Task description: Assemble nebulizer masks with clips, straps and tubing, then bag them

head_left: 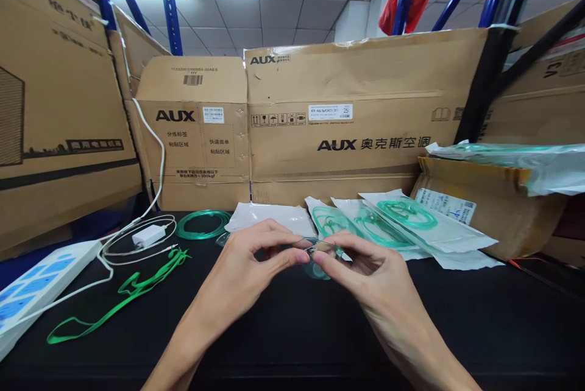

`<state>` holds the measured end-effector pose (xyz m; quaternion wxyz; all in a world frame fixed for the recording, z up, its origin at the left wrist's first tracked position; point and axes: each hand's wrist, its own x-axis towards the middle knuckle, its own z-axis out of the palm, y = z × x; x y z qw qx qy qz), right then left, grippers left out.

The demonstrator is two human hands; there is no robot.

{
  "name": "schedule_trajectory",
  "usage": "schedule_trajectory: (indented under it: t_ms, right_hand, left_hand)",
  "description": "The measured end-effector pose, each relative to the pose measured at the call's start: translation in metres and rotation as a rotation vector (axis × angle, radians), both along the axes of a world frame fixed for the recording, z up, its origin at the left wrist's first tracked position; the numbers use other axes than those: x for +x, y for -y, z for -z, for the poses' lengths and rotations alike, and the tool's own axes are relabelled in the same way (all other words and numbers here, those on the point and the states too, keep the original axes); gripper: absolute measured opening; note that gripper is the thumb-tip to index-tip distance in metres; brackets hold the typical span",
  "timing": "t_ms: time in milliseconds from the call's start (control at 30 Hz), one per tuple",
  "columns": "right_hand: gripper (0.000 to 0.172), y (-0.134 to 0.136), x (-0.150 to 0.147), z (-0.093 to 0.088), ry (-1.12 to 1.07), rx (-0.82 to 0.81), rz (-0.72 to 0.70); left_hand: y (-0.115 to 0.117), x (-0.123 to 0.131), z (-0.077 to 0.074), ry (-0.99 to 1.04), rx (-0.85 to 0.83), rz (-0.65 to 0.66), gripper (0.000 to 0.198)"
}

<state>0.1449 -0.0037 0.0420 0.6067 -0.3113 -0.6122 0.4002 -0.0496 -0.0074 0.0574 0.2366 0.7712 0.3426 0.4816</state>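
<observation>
Both my hands meet over the middle of the black table, thumbs and fingers pinched together. Between them is a clear, green-tinted plastic mask [319,270], mostly covered by my fingers. My left hand [258,257] grips its left side, close to a thin strip or cord. On the other side my right hand [365,266] pinches it, the thumb tip almost touching the left thumb. Fine detail between the fingertips is too small to make out. Just beyond the left hand lie a coil of green tubing [201,234] and a white packet [274,218].
Several clear-fronted packets [411,211] with green tubing lie at the back right, beside an open carton [484,196] with more packets on top. A green strap [150,284], white charger [148,235] and power strip [50,281] lie left. Large cardboard boxes [292,159] wall the back.
</observation>
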Motion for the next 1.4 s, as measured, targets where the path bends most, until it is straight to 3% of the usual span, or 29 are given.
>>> schedule_trajectory:
  t_ms: [567,967,1400]
  right_hand:
    - [0.011,0.001,0.010,-0.008,0.101,-0.044,-0.144]
    - [0.007,0.001,0.011,-0.005,0.143,0.018,-0.114]
    - [0.008,0.002,0.016,-0.010,0.148,-0.056,-0.211]
  left_hand:
    - [0.005,0.001,-0.003,-0.041,0.023,-0.008,0.011]
    - [0.005,-0.002,-0.004,-0.065,0.026,-0.037,0.009]
    - [0.008,0.000,-0.004,-0.053,0.032,-0.004,0.007]
